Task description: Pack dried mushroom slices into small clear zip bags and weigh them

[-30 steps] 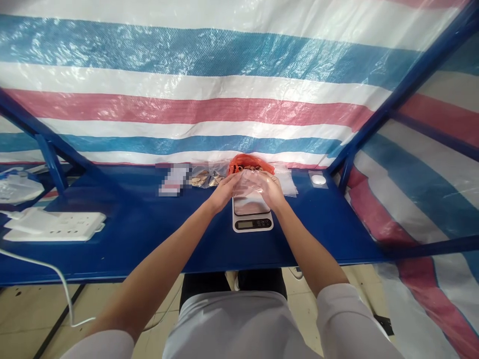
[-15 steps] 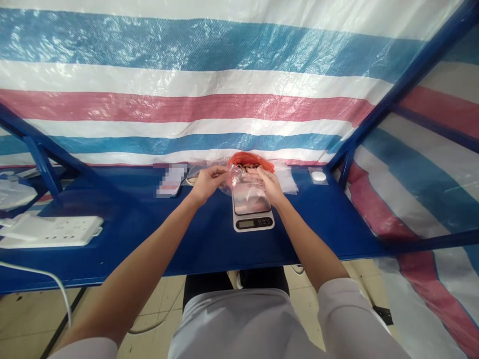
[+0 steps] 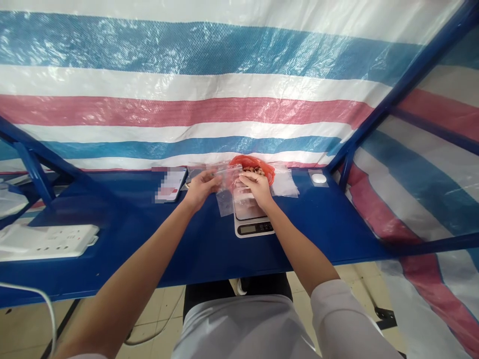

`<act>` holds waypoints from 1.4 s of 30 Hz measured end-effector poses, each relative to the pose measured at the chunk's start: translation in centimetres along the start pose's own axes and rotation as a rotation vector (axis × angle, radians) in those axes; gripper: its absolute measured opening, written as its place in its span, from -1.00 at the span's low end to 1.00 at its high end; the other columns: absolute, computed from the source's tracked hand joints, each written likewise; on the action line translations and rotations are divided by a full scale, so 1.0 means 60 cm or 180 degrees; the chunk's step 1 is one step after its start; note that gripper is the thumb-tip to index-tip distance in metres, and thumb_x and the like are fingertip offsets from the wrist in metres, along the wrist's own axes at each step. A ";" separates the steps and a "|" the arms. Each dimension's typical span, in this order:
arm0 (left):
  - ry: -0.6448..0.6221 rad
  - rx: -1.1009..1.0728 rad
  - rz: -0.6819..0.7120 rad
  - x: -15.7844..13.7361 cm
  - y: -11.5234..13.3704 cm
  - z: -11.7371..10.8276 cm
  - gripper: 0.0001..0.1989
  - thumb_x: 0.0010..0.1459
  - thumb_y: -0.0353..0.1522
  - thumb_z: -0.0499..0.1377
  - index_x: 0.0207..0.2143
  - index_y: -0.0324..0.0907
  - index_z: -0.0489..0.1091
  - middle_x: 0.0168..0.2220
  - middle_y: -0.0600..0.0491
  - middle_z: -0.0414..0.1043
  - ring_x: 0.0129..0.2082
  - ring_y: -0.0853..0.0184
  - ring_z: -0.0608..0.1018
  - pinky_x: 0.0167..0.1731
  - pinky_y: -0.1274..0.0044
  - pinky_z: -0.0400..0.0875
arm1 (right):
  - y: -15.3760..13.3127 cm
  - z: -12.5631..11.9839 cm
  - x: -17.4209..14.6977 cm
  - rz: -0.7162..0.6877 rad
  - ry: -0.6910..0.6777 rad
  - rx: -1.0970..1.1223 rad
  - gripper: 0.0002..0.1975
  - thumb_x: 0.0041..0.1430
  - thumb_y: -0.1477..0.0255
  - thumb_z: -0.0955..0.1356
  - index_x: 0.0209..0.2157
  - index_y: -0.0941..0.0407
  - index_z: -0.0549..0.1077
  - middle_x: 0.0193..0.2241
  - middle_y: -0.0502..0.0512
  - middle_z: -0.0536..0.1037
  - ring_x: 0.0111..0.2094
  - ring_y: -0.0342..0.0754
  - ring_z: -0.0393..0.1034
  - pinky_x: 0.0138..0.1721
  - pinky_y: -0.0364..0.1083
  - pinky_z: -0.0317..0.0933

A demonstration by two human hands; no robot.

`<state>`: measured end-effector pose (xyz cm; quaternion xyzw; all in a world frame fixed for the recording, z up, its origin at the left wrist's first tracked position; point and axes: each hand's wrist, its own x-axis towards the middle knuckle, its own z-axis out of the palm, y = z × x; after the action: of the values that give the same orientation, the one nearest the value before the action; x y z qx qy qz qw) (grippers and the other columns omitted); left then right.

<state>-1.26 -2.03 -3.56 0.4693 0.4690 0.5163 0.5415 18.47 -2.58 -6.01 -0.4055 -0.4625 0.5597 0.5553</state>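
Observation:
Between both hands hangs a clear plastic zip bag (image 3: 226,202), held along its top edge. My left hand (image 3: 202,188) pinches the bag's left side, with its fingers closed. My right hand (image 3: 256,187) grips the right side of the same bag, over a white digital kitchen scale (image 3: 243,230). Behind the right hand sits a red plastic bag (image 3: 245,159), open at the top, with small brown pieces (image 3: 258,171) in it that I cannot name. The hands and the clear bag cover part of the scale's plate.
A phone (image 3: 175,184) lies left of the hands, partly blurred. More clear bags (image 3: 285,182) lie right of the red bag. A white round object (image 3: 319,178) rests farther right. A white power strip (image 3: 71,240) is at the left. Blue frame bars (image 3: 348,164) and striped sheeting enclose the table.
The clear bag has spread out flatter and now hangs left of the scale's plate. My left hand has shifted slightly left, my right hand slightly left and over the plate.

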 end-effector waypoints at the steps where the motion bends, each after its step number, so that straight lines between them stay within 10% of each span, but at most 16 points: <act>1: 0.0004 -0.0218 -0.0142 -0.002 -0.009 0.000 -0.39 -0.27 -0.21 0.53 -0.14 -0.21 0.46 -0.36 0.08 0.53 -0.42 0.38 0.56 -0.36 0.52 0.46 | 0.005 0.000 -0.001 0.0002 0.0045 0.0026 -0.65 -0.05 0.13 0.54 -0.26 0.04 0.63 -0.33 0.02 0.68 -0.23 0.04 0.62 -0.28 -0.04 0.54; 15: -0.1012 0.1318 0.0527 0.050 0.015 -0.035 -0.49 -0.06 -0.09 0.39 -0.12 -0.22 0.55 -0.54 0.10 0.49 -0.56 0.38 0.45 -0.49 0.53 0.34 | -0.020 0.000 0.031 -0.0137 -0.0234 -0.0659 -0.67 -0.01 0.20 0.51 -0.21 0.05 0.63 -0.26 0.04 0.66 -0.32 0.01 0.59 -0.38 -0.07 0.53; 25: -0.0267 0.2814 0.2234 0.021 -0.003 -0.007 -0.67 0.19 -0.18 0.18 -0.13 -0.19 0.58 -0.18 -0.08 0.61 -0.24 0.22 0.59 -0.13 0.42 0.48 | 0.027 -0.012 0.034 -0.0940 0.0295 -0.2211 -0.84 0.21 0.35 0.40 -0.33 0.09 0.65 -0.31 0.06 0.67 -0.24 0.01 0.56 -0.13 -0.06 0.41; 35: -0.0301 0.0668 -0.0296 0.017 -0.013 0.052 -0.56 0.12 -0.04 0.25 -0.50 -0.26 0.51 -0.51 -0.03 0.56 -0.52 0.33 0.55 -0.44 0.52 0.45 | 0.031 -0.003 0.007 -0.1705 0.0235 -0.3174 -0.77 0.35 0.40 0.33 -0.20 0.08 0.66 -0.26 0.09 0.69 -0.24 -0.02 0.56 -0.11 -0.11 0.33; 42: -0.0261 0.0134 -0.0801 0.020 -0.016 0.049 -0.75 -0.09 -0.27 0.40 -0.53 -0.31 0.52 -0.52 -0.05 0.55 -0.53 0.38 0.54 -0.42 0.55 0.45 | 0.033 -0.012 0.003 -0.1535 0.0077 -0.3290 -0.76 0.36 0.32 0.33 -0.18 0.04 0.65 -0.23 0.08 0.69 -0.22 -0.02 0.56 -0.13 -0.12 0.34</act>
<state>1.80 -0.95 -4.17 0.4388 0.5123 0.4147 0.6107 18.67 -2.26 -8.08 -0.5138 -0.7494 0.1134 0.4019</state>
